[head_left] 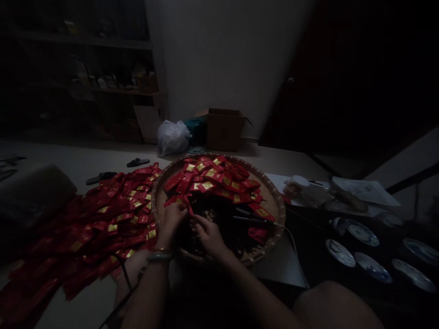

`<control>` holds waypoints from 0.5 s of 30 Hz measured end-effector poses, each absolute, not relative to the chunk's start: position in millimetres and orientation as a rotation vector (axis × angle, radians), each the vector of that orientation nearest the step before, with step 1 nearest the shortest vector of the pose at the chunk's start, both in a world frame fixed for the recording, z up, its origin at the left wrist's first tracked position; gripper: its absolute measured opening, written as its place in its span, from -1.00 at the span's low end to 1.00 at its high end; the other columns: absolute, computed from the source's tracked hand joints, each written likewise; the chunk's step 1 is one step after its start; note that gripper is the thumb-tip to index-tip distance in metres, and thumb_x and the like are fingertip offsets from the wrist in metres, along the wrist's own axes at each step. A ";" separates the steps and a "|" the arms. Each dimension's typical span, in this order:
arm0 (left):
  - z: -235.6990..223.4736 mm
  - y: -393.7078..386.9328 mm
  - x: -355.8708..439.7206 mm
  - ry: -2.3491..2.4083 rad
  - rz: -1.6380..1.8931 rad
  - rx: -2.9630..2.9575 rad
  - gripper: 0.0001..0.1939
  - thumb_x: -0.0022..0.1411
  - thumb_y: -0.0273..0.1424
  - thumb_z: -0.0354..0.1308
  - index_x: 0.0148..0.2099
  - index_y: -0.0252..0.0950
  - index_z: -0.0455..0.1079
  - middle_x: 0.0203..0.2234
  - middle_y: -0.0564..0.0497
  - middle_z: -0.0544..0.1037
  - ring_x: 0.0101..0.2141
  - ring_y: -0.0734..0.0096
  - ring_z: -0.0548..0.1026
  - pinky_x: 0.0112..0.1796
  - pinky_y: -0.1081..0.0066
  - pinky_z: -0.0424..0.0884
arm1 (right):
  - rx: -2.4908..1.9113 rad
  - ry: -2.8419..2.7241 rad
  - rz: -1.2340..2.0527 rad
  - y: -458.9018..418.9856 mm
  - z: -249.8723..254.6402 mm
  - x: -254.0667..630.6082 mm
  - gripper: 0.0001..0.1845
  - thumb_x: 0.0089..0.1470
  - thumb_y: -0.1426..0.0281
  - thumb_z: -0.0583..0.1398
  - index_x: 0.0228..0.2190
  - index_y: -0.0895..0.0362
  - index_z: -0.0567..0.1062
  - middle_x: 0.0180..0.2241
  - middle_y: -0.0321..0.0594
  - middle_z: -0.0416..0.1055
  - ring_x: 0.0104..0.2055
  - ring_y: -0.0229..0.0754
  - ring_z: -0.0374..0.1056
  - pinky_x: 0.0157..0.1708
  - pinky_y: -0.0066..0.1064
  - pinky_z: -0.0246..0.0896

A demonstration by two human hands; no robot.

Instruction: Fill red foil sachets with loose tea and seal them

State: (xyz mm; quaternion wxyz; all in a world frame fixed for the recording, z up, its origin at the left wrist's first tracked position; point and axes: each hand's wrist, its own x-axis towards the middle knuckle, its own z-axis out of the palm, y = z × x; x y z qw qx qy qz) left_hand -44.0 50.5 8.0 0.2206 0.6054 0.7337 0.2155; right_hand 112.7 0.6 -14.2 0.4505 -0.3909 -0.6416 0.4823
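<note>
Red packet (189,205) is positioned between the two hands, above the left near part of the round woven tray (281,205). The packet's visible part slants from upper left down toward the right fingertips; fingers cover the remainder, so its full long axis and which end is the top cannot be told. Left hand (175,220): fingers curled, thumb closed against them, packet edge gripped between. Right hand (208,234): thumb and forefinger nearly together at the packet's lower end, other fingers folded; whether they pinch it cannot be told in the dim light. Dark loose material (219,230) lies on the tray floor beneath and right of the hands. A two-armed tool (252,216) rests at the tray's right side, long axis crosswise, tips directed left, with a pale cable (295,251) running over the rim toward the near side. Filled-looking packets (209,175) are heaped at the tray's far side, their long axes in mixed directions. Further red packets (126,219) form a spread pile on the floor, left of the tray.
</note>
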 end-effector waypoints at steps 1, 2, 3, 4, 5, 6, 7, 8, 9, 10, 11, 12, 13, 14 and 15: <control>10.0 49.8 -39.9 2.013 0.652 1.668 -0.82 0.10 -0.45 0.08 -0.31 -0.35 0.51 -0.39 -0.11 0.61 -0.33 0.33 0.54 -0.31 0.47 0.37 | -0.953 -1.544 1.186 1.2 -13.8 103.7 -0.59 0.11 0.42 0.03 -0.02 0.07 0.44 -0.10 -0.14 0.48 -0.09 -0.11 0.41 -0.09 -0.22 0.35; 11.4 48.9 -36.4 2.000 0.706 1.663 -0.81 0.10 -0.45 0.08 -0.28 -0.35 0.51 -0.37 -0.10 0.61 -0.33 0.36 0.54 -0.31 0.48 0.39 | -0.962 -1.520 1.147 3.1 -13.4 96.9 -0.58 0.09 0.45 0.03 -0.02 0.07 0.44 -0.09 -0.15 0.46 -0.06 -0.12 0.39 -0.05 -0.23 0.33; 12.2 48.0 -33.5 1.981 0.774 1.655 -0.79 0.08 -0.45 0.09 -0.25 -0.36 0.50 -0.36 -0.09 0.61 -0.33 0.37 0.54 -0.31 0.49 0.40 | -0.986 -1.513 1.088 6.0 -12.7 92.6 -0.58 0.07 0.47 0.04 -0.04 0.07 0.45 -0.10 -0.15 0.45 -0.05 -0.13 0.37 -0.01 -0.24 0.29; 12.5 46.8 -31.2 1.952 0.865 1.645 -0.78 0.05 -0.46 0.10 -0.24 -0.37 0.50 -0.38 -0.08 0.61 -0.35 0.37 0.54 -0.32 0.49 0.41 | -1.017 -1.510 1.025 9.5 -12.0 90.4 -0.59 0.05 0.49 0.04 -0.07 0.08 0.47 -0.11 -0.14 0.44 -0.04 -0.14 0.36 0.02 -0.25 0.26; 12.3 45.3 -29.2 1.913 0.968 1.638 -0.76 0.03 -0.46 0.11 -0.23 -0.37 0.50 -0.40 -0.06 0.60 -0.36 0.37 0.54 -0.33 0.48 0.42 | -1.046 -1.509 0.976 13.3 -11.0 90.1 -0.60 0.04 0.50 0.04 -0.09 0.09 0.48 -0.12 -0.12 0.43 -0.04 -0.14 0.35 0.03 -0.26 0.25; 12.0 43.6 -27.3 1.860 1.074 1.635 -0.74 0.01 -0.46 0.12 -0.21 -0.37 0.49 -0.43 -0.05 0.59 -0.38 0.37 0.54 -0.34 0.46 0.42 | -1.065 -1.509 0.948 17.3 -10.0 91.0 -0.61 0.04 0.50 0.04 -0.11 0.11 0.49 -0.13 -0.10 0.42 -0.05 -0.14 0.35 0.03 -0.27 0.25; 11.5 41.5 -25.2 1.798 1.168 1.640 -0.71 0.01 -0.46 0.12 -0.18 -0.37 0.49 -0.45 -0.03 0.59 -0.40 0.36 0.53 -0.35 0.45 0.43 | -1.076 -1.513 0.936 21.1 -8.9 92.7 -0.61 0.04 0.50 0.03 -0.12 0.14 0.50 -0.13 -0.08 0.41 -0.05 -0.14 0.35 0.03 -0.28 0.25; 11.0 39.2 -22.8 1.737 1.239 1.655 -0.68 0.01 -0.45 0.11 -0.14 -0.36 0.47 -0.45 -0.02 0.58 -0.41 0.36 0.53 -0.35 0.43 0.44 | -1.086 -1.519 0.933 24.7 -7.7 94.7 -0.62 0.03 0.50 0.03 -0.13 0.15 0.51 -0.12 -0.07 0.41 -0.04 -0.14 0.34 0.04 -0.28 0.24; 10.6 36.8 -19.8 1.687 1.279 1.683 -0.64 0.02 -0.46 0.10 -0.09 -0.35 0.45 -0.42 -0.02 0.58 -0.40 0.36 0.53 -0.33 0.42 0.44 | -1.101 -1.530 0.936 27.8 -6.5 96.9 -0.61 0.02 0.51 0.03 -0.14 0.16 0.51 -0.12 -0.07 0.41 -0.04 -0.13 0.34 0.05 -0.28 0.22; 10.1 34.4 -16.3 1.645 1.306 1.717 -0.61 0.03 -0.47 0.08 -0.04 -0.33 0.43 -0.37 -0.03 0.59 -0.37 0.35 0.53 -0.31 0.40 0.45 | -1.129 -1.545 0.942 30.2 -5.3 99.0 -0.61 0.00 0.53 0.03 -0.16 0.17 0.52 -0.12 -0.07 0.42 -0.04 -0.13 0.34 0.06 -0.26 0.21; 9.7 32.1 -12.3 1.615 1.330 1.754 -0.57 0.04 -0.48 0.06 0.01 -0.32 0.40 -0.31 -0.04 0.59 -0.33 0.34 0.53 -0.27 0.38 0.45 | -1.175 -1.555 0.946 31.8 -3.9 100.9 -0.61 -0.02 0.54 0.04 -0.18 0.16 0.54 -0.14 -0.08 0.43 -0.05 -0.11 0.34 0.06 -0.24 0.20; 9.2 30.0 -8.1 1.599 1.356 1.792 -0.54 0.05 -0.50 0.05 0.05 -0.30 0.37 -0.25 -0.06 0.58 -0.29 0.32 0.53 -0.23 0.36 0.45 | -1.230 -1.553 0.945 32.5 -2.3 102.8 -0.62 -0.04 0.55 0.05 -0.21 0.16 0.55 -0.16 -0.07 0.43 -0.06 -0.10 0.35 0.05 -0.22 0.21; 8.7 28.4 -4.0 1.591 1.387 1.827 -0.51 0.06 -0.52 0.03 0.09 -0.30 0.34 -0.20 -0.09 0.57 -0.24 0.30 0.53 -0.19 0.34 0.44 | -1.273 -1.539 0.939 32.1 -0.6 104.7 -0.64 -0.05 0.54 0.06 -0.23 0.16 0.56 -0.18 -0.07 0.43 -0.09 -0.09 0.35 0.01 -0.22 0.24; 8.2 27.2 -0.1 1.596 1.415 1.848 -0.50 0.08 -0.52 0.01 0.11 -0.30 0.31 -0.18 -0.12 0.56 -0.22 0.28 0.52 -0.17 0.31 0.43 | -1.289 -1.521 0.925 30.7 1.3 106.6 -0.66 -0.05 0.53 0.07 -0.25 0.16 0.56 -0.19 -0.06 0.43 -0.11 -0.09 0.36 -0.03 -0.23 0.27; 7.8 26.3 3.1 1.606 1.437 1.853 -0.49 0.10 -0.52 0.00 0.13 -0.30 0.29 -0.18 -0.13 0.56 -0.22 0.27 0.52 -0.17 0.29 0.43 | -1.271 -1.506 0.904 28.5 3.3 108.6 -0.67 -0.03 0.51 0.08 -0.26 0.16 0.56 -0.19 -0.06 0.42 -0.13 -0.10 0.37 -0.06 -0.25 0.30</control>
